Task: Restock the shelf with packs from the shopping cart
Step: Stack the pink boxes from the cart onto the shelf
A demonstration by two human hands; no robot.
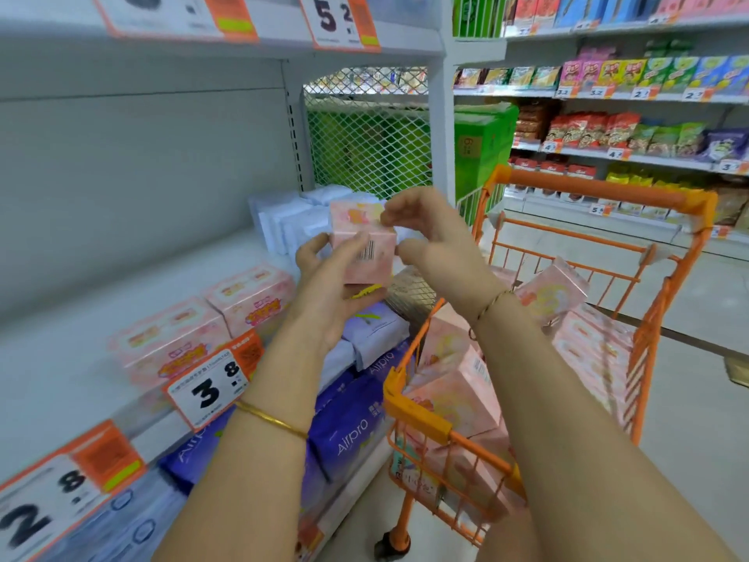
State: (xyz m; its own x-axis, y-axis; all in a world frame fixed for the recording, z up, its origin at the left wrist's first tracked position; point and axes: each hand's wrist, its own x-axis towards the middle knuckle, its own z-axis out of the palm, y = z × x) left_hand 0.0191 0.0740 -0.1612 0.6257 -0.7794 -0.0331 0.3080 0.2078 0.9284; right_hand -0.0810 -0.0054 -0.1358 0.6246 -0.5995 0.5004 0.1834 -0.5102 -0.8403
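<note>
I hold a pink pack (367, 241) with a barcode in the air, between the shelf and the cart. My left hand (328, 294) grips it from below, fingers curled round its lower edge. My right hand (429, 237) pinches its upper right corner. Two matching pink packs (202, 326) stand side by side on the grey shelf (60, 371) to the left. The orange shopping cart (632, 285) at the right holds several more pink packs (458, 383).
White packs (292, 221) sit at the back of the shelf by a mesh divider (364, 131). Blue and purple packs (352, 423) fill the shelf below. Price tags (206, 387) line the shelf edge. Snack shelves (632, 127) run across the aisle.
</note>
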